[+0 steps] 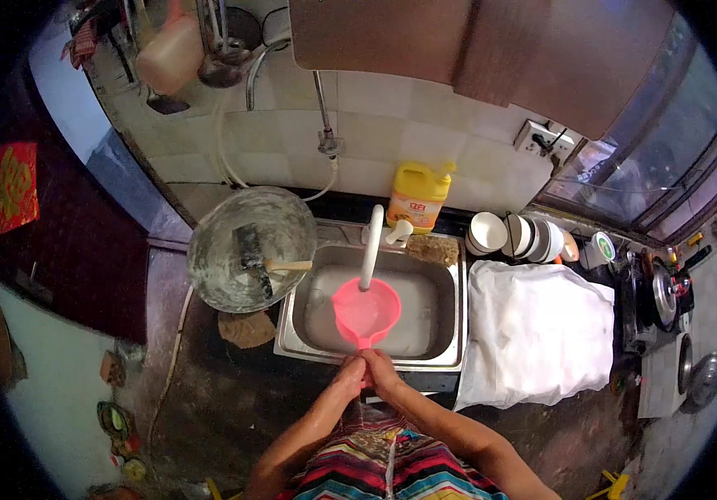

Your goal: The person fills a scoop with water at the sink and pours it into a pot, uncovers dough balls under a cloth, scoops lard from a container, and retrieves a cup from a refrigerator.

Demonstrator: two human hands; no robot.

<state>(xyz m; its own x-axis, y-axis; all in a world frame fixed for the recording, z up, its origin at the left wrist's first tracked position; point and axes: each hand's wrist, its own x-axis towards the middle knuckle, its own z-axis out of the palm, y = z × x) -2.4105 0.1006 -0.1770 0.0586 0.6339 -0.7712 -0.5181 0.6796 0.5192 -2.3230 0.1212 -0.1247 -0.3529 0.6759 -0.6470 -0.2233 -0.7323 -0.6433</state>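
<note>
A pink plastic water scoop (391, 310) is held over the front part of the sink, beneath the spout of the white faucet (372, 242). Its bowl looks partly filled with water. My left hand (347, 377) and my right hand (383, 373) are side by side at the sink's front edge, fingers closed around the scoop's handle. Below the scoop, the steel sink (457, 333) holds pale, cloudy-looking water.
Left of the sink sits a large metal basin (208, 242) containing a wooden-handled brush. Behind stand a yellow detergent jug (418, 196) and a brown scrubber (432, 249). White bowls (486, 233) and a white cloth (542, 333) lie to the right.
</note>
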